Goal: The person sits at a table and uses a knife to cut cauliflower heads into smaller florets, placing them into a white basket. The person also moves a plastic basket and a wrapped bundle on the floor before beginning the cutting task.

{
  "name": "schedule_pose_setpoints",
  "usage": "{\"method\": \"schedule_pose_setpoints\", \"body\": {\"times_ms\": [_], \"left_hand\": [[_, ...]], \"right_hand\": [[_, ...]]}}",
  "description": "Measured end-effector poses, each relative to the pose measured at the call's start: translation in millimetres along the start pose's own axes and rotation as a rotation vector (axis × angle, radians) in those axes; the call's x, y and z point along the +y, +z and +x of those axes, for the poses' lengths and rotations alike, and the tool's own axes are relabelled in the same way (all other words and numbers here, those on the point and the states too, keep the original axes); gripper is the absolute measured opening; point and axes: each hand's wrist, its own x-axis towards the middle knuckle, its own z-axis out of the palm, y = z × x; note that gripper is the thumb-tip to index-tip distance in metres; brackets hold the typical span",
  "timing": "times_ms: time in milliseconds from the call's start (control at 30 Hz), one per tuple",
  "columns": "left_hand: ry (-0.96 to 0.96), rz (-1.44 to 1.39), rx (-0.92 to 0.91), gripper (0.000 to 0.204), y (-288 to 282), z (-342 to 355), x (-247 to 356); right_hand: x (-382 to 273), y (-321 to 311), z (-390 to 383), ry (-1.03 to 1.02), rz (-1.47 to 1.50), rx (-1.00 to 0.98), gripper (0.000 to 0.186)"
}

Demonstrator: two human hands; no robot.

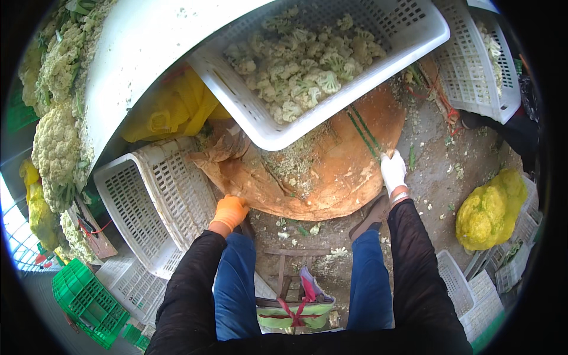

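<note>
Both hands gripping the round board's edge.

Left hand, orange-gloved, clamped on the board at its near left rim; right hand, white-gloved, clasping the right rim. Between and beyond both, crate of cauliflower florets resting on the board.

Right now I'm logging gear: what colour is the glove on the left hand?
Orange, on the left hand, seen in the head view.

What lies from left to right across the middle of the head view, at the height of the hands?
Whole cauliflower heads → empty white crate → orange-gloved left hand → round wooden block → white-gloved right hand → yellow bag.
</note>
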Motion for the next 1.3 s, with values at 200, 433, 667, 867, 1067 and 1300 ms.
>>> {"method": "schedule_pose_setpoints", "body": {"times_ms": [200, 433, 667, 867, 1067, 1300], "left_hand": [[-0.178, -1.507, 0.497, 0.084, -136.0, 28.6, 72.8], [-0.083, -1.628, 0.485, 0.044, -221.1, 109.0, 116.8], [-0.154, -1.551, 0.5, 0.045, -177.0, 47.7, 154.8], [-0.22, -1.607, 0.238, 0.04, -100.7, -63.0, 249.0], [-0.241, -1.54, -0.126, 0.038, -5.9, -109.4, 376.4], [0.054, -1.499, -0.699, 0.044, 110.4, -98.6, 423.8]], "right_hand": [[-115.6, -95.2, 10.0, 0.114, 1.394, -0.171, 0.099], [-208.9, -113.2, 90.0, 0.062, 1.185, -0.232, 0.05], [-114.8, -112.4, 40.3, 0.022, 1.302, -0.002, 0.022], [1.5, -213.5, -87.1, 0.279, 1.238, 0.034, 0.042], [187.5, -307.0, -128.7, 0.391, 1.068, 0.073, 0.046], [369.3, -312.2, -105.3, 0.543, 0.929, 0.284, 0.038]]}}
